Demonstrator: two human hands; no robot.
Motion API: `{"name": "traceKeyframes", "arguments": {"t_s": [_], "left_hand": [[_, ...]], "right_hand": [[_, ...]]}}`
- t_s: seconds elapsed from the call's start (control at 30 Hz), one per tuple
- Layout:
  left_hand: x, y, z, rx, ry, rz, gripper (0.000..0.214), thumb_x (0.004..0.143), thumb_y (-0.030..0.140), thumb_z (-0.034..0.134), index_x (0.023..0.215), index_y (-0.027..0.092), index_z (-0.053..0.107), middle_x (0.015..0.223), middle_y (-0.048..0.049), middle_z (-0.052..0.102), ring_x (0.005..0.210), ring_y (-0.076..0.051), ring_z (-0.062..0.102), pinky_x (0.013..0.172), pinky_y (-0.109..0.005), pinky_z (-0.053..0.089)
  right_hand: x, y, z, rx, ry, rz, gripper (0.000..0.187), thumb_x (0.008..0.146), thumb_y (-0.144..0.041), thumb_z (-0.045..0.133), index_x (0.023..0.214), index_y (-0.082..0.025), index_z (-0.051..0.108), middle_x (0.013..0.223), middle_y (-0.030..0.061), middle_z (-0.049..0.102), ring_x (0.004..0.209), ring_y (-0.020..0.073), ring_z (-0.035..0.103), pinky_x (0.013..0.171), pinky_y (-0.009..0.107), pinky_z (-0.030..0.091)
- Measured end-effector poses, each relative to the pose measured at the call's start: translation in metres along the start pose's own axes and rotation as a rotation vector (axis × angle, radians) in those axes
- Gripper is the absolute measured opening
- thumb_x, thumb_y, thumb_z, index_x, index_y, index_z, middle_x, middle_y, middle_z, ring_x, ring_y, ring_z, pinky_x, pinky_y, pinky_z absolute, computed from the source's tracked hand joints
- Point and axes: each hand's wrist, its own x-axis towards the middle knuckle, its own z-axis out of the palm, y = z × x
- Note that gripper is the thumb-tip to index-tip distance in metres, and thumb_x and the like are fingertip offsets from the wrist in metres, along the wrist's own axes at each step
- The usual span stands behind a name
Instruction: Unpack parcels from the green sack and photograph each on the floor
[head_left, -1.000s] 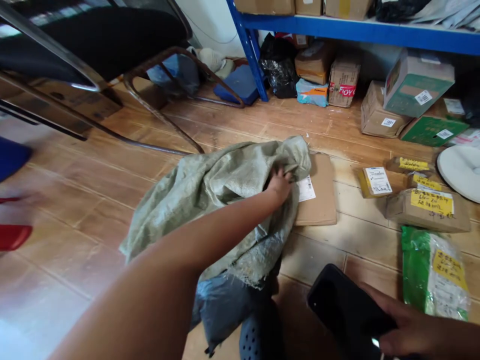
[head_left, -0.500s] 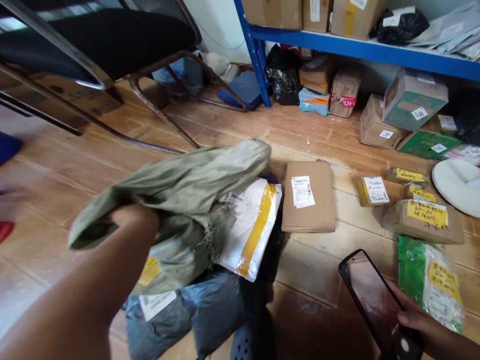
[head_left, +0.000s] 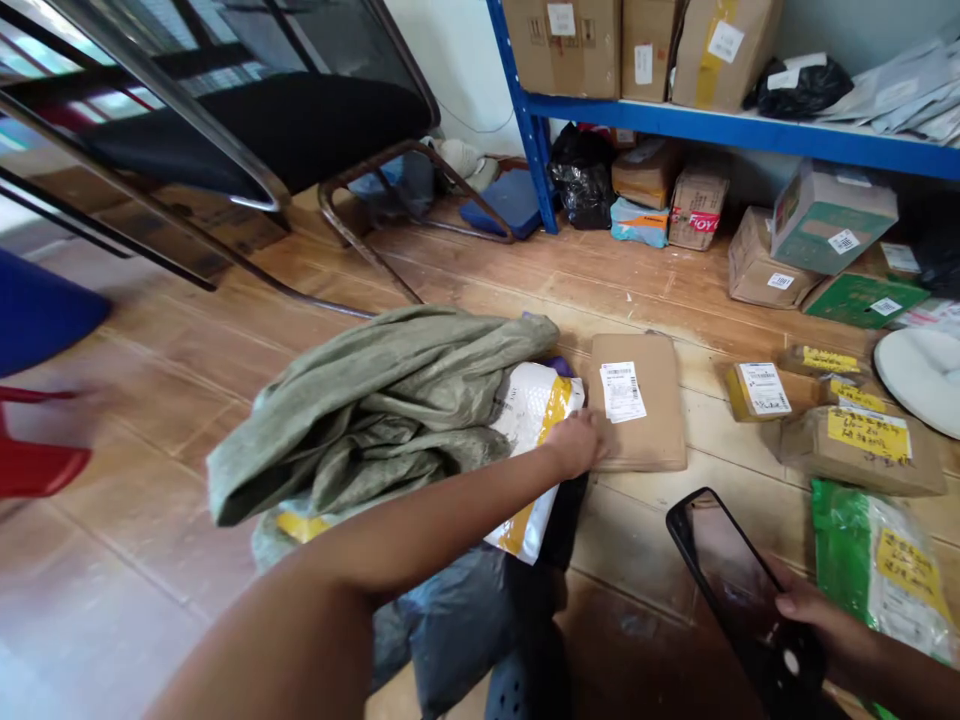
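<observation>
My left hand (head_left: 576, 443) reaches across a white mailer (head_left: 534, 400) with a yellow tape strip. Its fingers bend down where the mailer meets the left edge of a flat cardboard parcel (head_left: 645, 440) with a white label. The fingertips are partly hidden, so whether they grip either one is unclear. My right hand (head_left: 814, 605) is closed around a black smartphone (head_left: 739, 580), its screen facing up. A crumpled grey-green sack (head_left: 360, 380) lies left of the mailer, partly over it. Dark plastic parcels (head_left: 465, 615) lie under my left forearm.
On the right lie taped parcels with yellow notes (head_left: 862, 440) and a green plastic package (head_left: 840, 540). A blue shelf (head_left: 720, 125) holding boxes stands at the back. A metal-framed chair (head_left: 285, 130) is at upper left, a red object (head_left: 37, 455) at far left.
My left hand has let go of the sack and moved right to the edges of the mailer and cardboard parcel. The sack has settled lower. My right hand still holds the smartphone.
</observation>
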Motion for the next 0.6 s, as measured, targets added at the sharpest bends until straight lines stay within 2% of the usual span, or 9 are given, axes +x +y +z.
{"name": "traceKeyframes", "arguments": {"t_s": [0.1,0.17,0.3,0.4,0.5,0.6], "left_hand": [[0.026,0.032,0.009,0.020,0.034,0.093,0.077,0.090,0.043,0.067,0.153,0.007,0.042,0.157,-0.0278,0.041,0.143,-0.038,0.044,0.113,-0.045,0.042],[0.040,0.041,0.011,0.033,0.042,0.099,0.085,0.088,0.044,0.069,0.155,0.002,0.037,0.162,-0.0319,0.030,0.148,-0.044,0.034,0.117,-0.050,0.035],[0.053,0.044,0.019,0.028,0.045,0.129,0.087,0.085,0.050,0.069,0.153,0.003,0.042,0.161,-0.0301,0.034,0.149,-0.045,0.030,0.120,-0.050,0.029],[0.056,0.046,0.028,0.007,0.041,0.054,0.099,0.083,0.062,0.066,0.158,0.006,0.034,0.163,-0.0310,0.027,0.149,-0.051,0.025,0.119,-0.056,0.026],[0.060,0.046,0.032,-0.048,0.018,-0.004,0.110,0.074,0.069,0.072,0.160,0.013,0.032,0.162,-0.0298,0.027,0.147,-0.054,0.028,0.114,-0.057,0.031],[0.063,0.041,0.032,-0.080,0.044,0.030,0.112,0.066,0.068,0.080,0.157,0.015,0.039,0.159,-0.0285,0.031,0.145,-0.052,0.032,0.115,-0.057,0.031]], "right_hand": [[0.000,-0.001,0.003,0.028,-0.109,-0.010,0.088,0.065,-0.060,0.083,0.144,-0.028,0.059,0.111,0.0111,0.079,0.073,0.0287,0.076,0.065,0.038,0.061],[0.000,-0.001,0.003,0.058,-0.132,-0.022,0.085,0.065,-0.056,0.085,0.142,-0.029,0.061,0.107,0.0081,0.079,0.065,0.0236,0.073,0.060,0.034,0.060],[0.002,-0.005,0.008,0.087,-0.113,-0.008,0.090,0.057,-0.046,0.091,0.140,-0.027,0.062,0.090,0.0028,0.079,0.060,0.0173,0.068,0.058,0.025,0.055],[0.005,-0.011,0.011,0.107,-0.057,0.023,0.093,0.050,-0.038,0.095,0.136,-0.024,0.065,0.078,0.0003,0.076,0.057,0.0146,0.064,0.054,0.022,0.051],[0.006,-0.014,0.010,0.157,-0.028,0.038,0.093,0.046,-0.037,0.095,0.133,-0.022,0.067,0.077,0.0003,0.075,0.053,0.0132,0.062,0.050,0.020,0.047],[0.004,-0.018,0.007,0.154,-0.055,0.037,0.085,0.048,-0.036,0.094,0.128,-0.022,0.069,0.075,-0.0002,0.073,0.053,0.0129,0.061,0.047,0.020,0.045]]}}
